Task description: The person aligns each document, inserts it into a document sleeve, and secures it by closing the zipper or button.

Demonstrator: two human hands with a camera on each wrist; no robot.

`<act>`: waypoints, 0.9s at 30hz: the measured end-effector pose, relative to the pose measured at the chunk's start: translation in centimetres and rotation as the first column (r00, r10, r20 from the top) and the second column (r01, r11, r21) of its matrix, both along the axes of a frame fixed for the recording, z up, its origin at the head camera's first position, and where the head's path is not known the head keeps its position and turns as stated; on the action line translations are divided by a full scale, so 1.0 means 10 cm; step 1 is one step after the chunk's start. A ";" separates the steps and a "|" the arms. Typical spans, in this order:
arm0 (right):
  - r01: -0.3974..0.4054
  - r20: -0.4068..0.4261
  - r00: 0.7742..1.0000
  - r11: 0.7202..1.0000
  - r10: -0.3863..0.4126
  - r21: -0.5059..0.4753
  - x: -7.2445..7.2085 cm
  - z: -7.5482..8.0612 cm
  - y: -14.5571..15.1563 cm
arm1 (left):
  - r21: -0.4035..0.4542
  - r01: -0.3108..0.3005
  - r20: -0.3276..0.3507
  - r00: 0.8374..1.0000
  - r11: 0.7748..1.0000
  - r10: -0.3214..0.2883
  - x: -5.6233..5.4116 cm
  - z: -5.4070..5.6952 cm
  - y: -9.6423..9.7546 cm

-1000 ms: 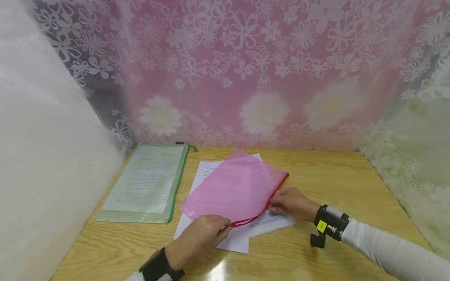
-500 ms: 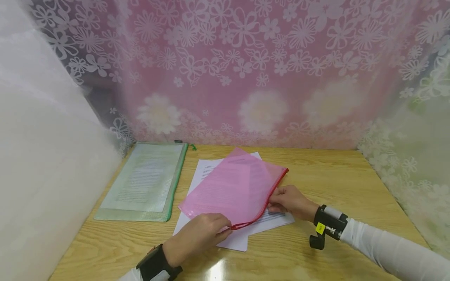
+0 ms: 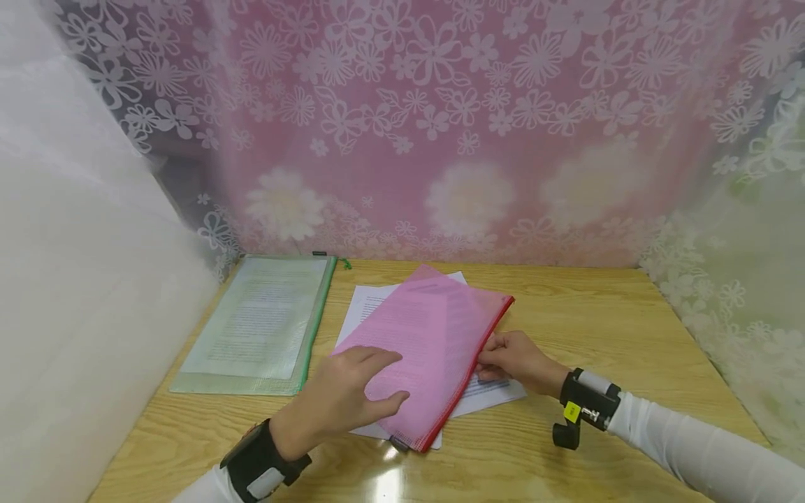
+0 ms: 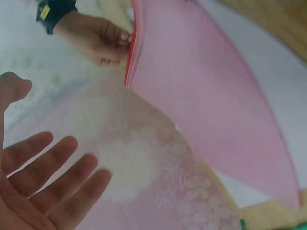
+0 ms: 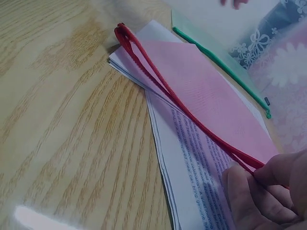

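Note:
A translucent pink zip folder (image 3: 434, 328) lies slanted over white printed sheets (image 3: 493, 399). My right hand (image 3: 517, 360) pinches the folder's red zip edge (image 3: 468, 375) about midway along its length. In the right wrist view, thumb and fingers of that hand (image 5: 268, 196) hold the zip edge (image 5: 192, 117), whose two red strips stand apart toward the far end. My left hand (image 3: 342, 391) hovers over the folder's left part with thumb and fingers spread, covering its left corner. The left wrist view shows this hand (image 4: 53, 187) with nothing in it.
A green-edged zip folder (image 3: 251, 321) with printed paper inside lies at the left of the wooden table (image 3: 585, 307). Floral curtains (image 3: 390, 175) hang behind the table and at its right, and a pale sheet (image 3: 94, 279) at its left.
My left hand has let go of the zip's near end, spread its fingers and moved left and up. That folder corner has dropped toward the table's front. The right hand keeps its pinch.

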State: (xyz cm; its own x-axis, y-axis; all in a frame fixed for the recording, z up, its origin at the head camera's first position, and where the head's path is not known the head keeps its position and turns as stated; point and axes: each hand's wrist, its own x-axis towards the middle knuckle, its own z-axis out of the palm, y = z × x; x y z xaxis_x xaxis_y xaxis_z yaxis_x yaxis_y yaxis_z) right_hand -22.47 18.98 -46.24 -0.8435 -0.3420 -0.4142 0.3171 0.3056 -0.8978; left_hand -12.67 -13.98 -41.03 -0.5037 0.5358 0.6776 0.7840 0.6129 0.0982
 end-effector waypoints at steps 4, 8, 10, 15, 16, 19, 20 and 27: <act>-0.022 -0.021 1.000 1.000 0.022 -0.005 0.01 0.00 -0.01 | 0.000 -0.054 -0.007 0.999 0.999 0.054 -0.08 0.20 -0.09; -0.042 -0.054 0.998 0.999 0.043 0.013 0.02 0.00 -0.02 | -0.055 -0.097 0.110 0.989 0.994 0.102 -0.17 0.34 -0.12; -0.053 -0.065 0.996 0.998 0.054 0.024 0.02 0.00 -0.03 | -0.081 -0.115 0.228 0.965 0.990 0.131 -0.22 0.38 -0.13; -0.053 -0.075 0.996 0.997 0.057 0.052 0.01 -0.01 -0.02 | -0.150 -0.163 0.507 0.834 0.975 0.218 -0.43 0.45 -0.05; -0.048 -0.076 0.996 0.997 0.053 0.059 0.00 -0.01 -0.02 | -0.164 -0.166 0.539 0.810 0.972 0.229 -0.48 0.45 -0.02; -0.052 -0.086 0.995 0.996 0.057 0.066 -0.03 0.00 -0.03 | -0.201 -0.164 0.600 0.759 0.966 0.254 -0.64 0.47 0.09; -0.054 -0.087 0.995 0.997 0.059 0.062 -0.03 0.00 -0.04 | -0.209 -0.157 0.609 0.751 0.965 0.255 -0.69 0.47 0.13; -0.065 -0.085 0.994 0.995 0.071 0.069 0.01 -0.01 -0.08 | -0.210 -0.082 0.671 0.712 0.974 0.205 -0.97 0.35 0.40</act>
State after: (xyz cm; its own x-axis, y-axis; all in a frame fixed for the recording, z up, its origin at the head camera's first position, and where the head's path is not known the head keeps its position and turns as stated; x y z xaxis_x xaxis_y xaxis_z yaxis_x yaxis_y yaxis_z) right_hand -22.40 18.15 -46.32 -0.8530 -0.3741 -0.3641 0.2152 0.3835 -0.8981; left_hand -22.39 -9.98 -37.52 -0.8751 0.4829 0.0306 0.4396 0.7671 0.4672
